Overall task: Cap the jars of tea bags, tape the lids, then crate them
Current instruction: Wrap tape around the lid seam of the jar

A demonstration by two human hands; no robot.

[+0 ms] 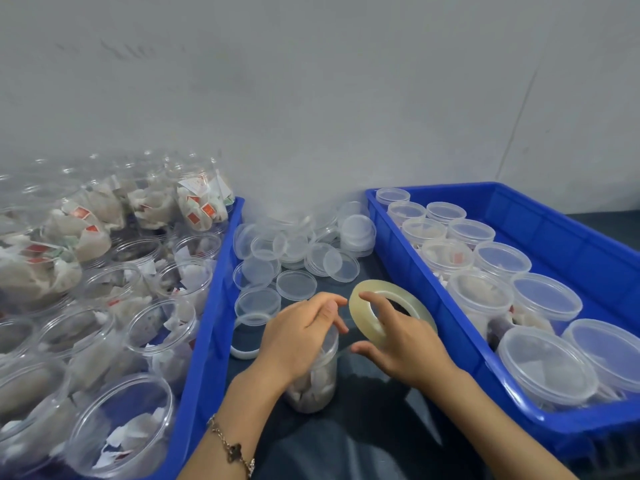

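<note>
Down by the wrist, a thin gold bracelet with a dark clover charm (232, 447) hangs on the left arm. Left hand (300, 336) curls over the top of the clear round plastic jar of white tea bags (314, 379), fingers clamped round its lid end. Right hand (398, 344) has fingers hooked through the pale yellowish ring of clear tape (381, 318), gripping it just right of the jar. Behind the jar, loose clear round lids (298, 251) lie heaped. Left of the jar, a blue plastic crate (204, 344) holds uncapped jars; right of it, another blue crate (460, 344) holds capped ones.
</note>
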